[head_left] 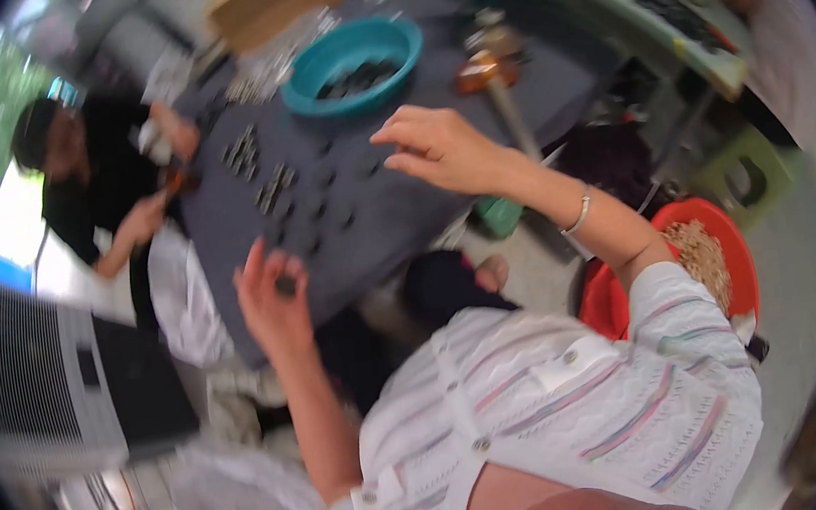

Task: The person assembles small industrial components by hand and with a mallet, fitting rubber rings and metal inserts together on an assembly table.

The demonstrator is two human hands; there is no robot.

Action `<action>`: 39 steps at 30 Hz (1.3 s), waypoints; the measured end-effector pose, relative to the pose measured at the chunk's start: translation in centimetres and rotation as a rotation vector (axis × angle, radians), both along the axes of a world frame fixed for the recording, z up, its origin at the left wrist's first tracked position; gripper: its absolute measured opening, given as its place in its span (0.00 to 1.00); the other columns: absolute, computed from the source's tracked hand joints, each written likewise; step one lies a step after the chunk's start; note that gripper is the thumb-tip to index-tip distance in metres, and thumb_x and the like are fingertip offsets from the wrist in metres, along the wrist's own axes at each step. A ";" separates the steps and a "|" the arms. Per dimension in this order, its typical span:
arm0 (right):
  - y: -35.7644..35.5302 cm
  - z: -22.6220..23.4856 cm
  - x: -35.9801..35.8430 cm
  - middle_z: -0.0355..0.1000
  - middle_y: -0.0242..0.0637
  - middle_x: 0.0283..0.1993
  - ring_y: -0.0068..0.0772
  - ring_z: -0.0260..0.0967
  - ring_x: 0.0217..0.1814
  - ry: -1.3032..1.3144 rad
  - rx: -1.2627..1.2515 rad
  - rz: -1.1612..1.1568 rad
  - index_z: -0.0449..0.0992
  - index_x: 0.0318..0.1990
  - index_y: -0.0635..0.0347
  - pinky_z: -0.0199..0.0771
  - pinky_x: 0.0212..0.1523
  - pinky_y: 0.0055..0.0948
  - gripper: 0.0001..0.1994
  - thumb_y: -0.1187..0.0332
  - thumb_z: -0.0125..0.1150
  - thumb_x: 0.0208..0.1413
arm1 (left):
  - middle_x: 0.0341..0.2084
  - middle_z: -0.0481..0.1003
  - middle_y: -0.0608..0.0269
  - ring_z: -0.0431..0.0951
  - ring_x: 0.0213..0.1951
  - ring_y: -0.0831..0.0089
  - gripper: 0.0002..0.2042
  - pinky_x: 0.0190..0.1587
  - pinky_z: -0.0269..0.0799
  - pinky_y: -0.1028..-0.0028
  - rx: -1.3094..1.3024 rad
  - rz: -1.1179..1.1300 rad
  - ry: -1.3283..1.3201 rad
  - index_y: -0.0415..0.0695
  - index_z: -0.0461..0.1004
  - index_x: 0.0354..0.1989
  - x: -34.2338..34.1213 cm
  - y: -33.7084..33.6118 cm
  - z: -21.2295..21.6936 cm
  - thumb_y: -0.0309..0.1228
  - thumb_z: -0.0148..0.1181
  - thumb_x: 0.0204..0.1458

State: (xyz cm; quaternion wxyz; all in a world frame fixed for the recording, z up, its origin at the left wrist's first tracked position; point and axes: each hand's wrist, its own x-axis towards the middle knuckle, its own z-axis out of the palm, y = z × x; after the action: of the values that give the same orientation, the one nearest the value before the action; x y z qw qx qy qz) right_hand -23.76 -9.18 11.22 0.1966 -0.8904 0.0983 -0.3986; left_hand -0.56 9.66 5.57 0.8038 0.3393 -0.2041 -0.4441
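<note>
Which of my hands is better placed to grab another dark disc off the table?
Probably your right hand: it hovers over the table, fingers parted and seemingly empty, near the loose discs. Your left hand already pinches a small dark disc.

Readable text: none. View blurred; no letters, numbers or signs legible on the basin [344, 46] beyond the right hand [441, 145], nor on the cardboard box [274, 6] farther beyond that hand.
</note>
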 end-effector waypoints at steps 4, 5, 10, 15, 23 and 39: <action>6.2 -0.8 6.2 0.69 0.40 0.36 0.42 0.71 0.34 0.079 -0.036 0.300 0.73 0.42 0.62 0.72 0.33 0.34 0.15 0.69 0.62 0.46 | 0.36 0.72 0.54 0.72 0.40 0.63 0.26 0.42 0.65 0.66 -0.118 -0.180 0.022 0.38 0.61 0.55 -2.0 -0.8 0.9 0.48 0.34 0.62; 6.8 -1.3 7.4 0.69 0.40 0.36 0.42 0.71 0.34 0.081 -0.030 0.336 0.73 0.42 0.62 0.72 0.33 0.34 0.15 0.69 0.62 0.46 | 0.36 0.72 0.54 0.72 0.40 0.63 0.26 0.42 0.65 0.66 -0.112 -0.144 0.025 0.38 0.61 0.55 -2.5 -0.7 0.9 0.48 0.34 0.62; 9.2 -4.3 11.1 0.68 0.37 0.46 0.40 0.71 0.41 0.418 -0.230 0.253 0.70 0.46 0.61 0.75 0.36 0.34 0.19 0.69 0.63 0.44 | 0.39 0.71 0.55 0.71 0.42 0.69 0.25 0.44 0.67 0.68 0.146 0.043 -0.036 0.42 0.57 0.59 -2.2 0.0 -0.5 0.48 0.32 0.63; 9.9 -5.7 12.1 0.67 0.40 0.43 0.43 0.71 0.39 0.575 -0.241 0.214 0.69 0.44 0.62 0.74 0.36 0.38 0.18 0.70 0.63 0.43 | 0.44 0.70 0.54 0.70 0.48 0.65 0.25 0.47 0.67 0.65 0.166 -0.005 -0.025 0.44 0.55 0.60 -1.4 0.7 -2.5 0.48 0.28 0.63; 6.0 -3.0 13.0 0.70 0.42 0.34 0.33 0.72 0.33 0.530 0.645 0.333 0.68 0.40 0.68 0.72 0.31 0.30 0.16 0.70 0.64 0.46 | 0.35 0.74 0.56 0.74 0.31 0.76 0.18 0.30 0.69 0.79 0.211 0.220 -0.363 0.35 0.69 0.48 2.7 1.7 -3.8 0.38 0.46 0.60; -7.8 -5.1 23.4 0.74 0.47 0.38 0.47 0.71 0.43 0.691 -0.073 0.053 0.74 0.43 0.63 0.71 0.44 0.37 0.20 0.72 0.68 0.40 | 0.25 0.75 0.58 0.74 0.23 0.73 0.06 0.28 0.69 0.76 0.384 0.618 -0.990 0.37 0.74 0.34 6.1 0.3 -7.7 0.23 0.58 0.48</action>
State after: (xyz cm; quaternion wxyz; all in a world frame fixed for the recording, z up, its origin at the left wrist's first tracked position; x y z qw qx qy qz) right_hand -0.32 -16.97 6.08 0.1301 -0.9814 0.1216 -0.0717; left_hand 5.55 9.91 -2.12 0.6296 0.6876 -0.3617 -0.0092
